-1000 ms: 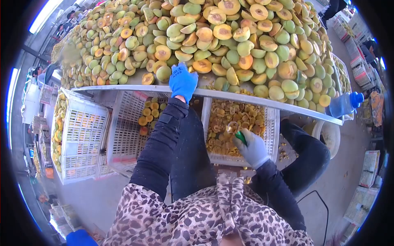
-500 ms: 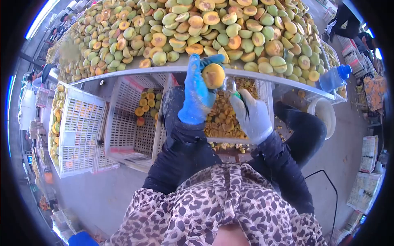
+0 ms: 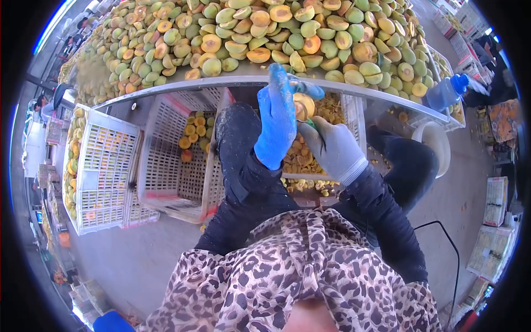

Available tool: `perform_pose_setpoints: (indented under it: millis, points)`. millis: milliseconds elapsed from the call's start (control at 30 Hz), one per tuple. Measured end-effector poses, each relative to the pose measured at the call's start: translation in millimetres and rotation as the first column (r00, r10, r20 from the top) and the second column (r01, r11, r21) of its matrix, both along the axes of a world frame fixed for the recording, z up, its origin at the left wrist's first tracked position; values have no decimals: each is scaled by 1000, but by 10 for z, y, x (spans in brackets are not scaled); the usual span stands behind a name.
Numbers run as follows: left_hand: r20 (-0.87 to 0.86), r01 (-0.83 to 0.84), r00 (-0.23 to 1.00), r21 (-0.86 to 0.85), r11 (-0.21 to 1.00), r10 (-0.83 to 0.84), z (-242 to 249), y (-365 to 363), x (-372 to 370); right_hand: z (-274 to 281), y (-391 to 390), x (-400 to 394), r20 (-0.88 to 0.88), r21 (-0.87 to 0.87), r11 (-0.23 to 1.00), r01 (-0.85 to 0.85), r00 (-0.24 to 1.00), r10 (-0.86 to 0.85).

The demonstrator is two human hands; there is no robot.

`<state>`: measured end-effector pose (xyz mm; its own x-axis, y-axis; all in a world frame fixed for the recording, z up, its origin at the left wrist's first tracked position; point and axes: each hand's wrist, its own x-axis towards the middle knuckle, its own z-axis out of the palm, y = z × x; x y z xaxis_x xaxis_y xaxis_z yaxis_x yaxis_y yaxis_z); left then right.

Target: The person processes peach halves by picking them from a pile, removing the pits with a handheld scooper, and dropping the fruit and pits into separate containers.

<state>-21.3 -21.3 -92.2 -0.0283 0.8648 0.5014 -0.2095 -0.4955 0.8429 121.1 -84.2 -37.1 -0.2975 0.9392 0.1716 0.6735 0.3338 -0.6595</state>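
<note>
My left hand (image 3: 276, 119), in a blue glove, holds a halved yellow peach (image 3: 305, 104) between its fingers and thumb, above a crate. Its cut face is turned partly toward me. My right hand (image 3: 334, 148), in a pale grey glove, is closed round the green handle of a pitting tool (image 3: 310, 123). The tool's curved metal end meets the peach half, and the fingers hide most of its handle. Beyond both hands, a heap of halved peaches (image 3: 260, 41) covers the metal-edged table (image 3: 182, 84).
Scraps (image 3: 298, 157) fill the crate below my hands. At left, an open white crate (image 3: 166, 149) holds several peach halves, beside another full crate (image 3: 108, 171). A blue bottle (image 3: 447, 94) stands on the table's right corner, above a white bucket (image 3: 437, 144). A black cable (image 3: 453, 249) lies at right.
Both hands have moved slightly right, and the peach half has come lower and to the right. The tool's metal end, beside the fruit before, is now against it.
</note>
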Motion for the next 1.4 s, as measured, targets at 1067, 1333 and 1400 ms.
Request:
perform_pose_setpoints:
  millis: [1067, 1333, 1400]
  points:
    - [609, 470, 788, -506, 723, -86, -108, 25, 266, -576, 135, 610, -609, -514, 817, -260, 782, -134]
    - [635, 512, 771, -583, 631, -39, -4, -219, 186, -453, 182, 362, 137, 201, 972, 118, 980, -148]
    - [682, 563, 731, -583, 586, -23, 13, -254, 192, -443, 173, 297, 209, 221, 970, 102, 967, -149]
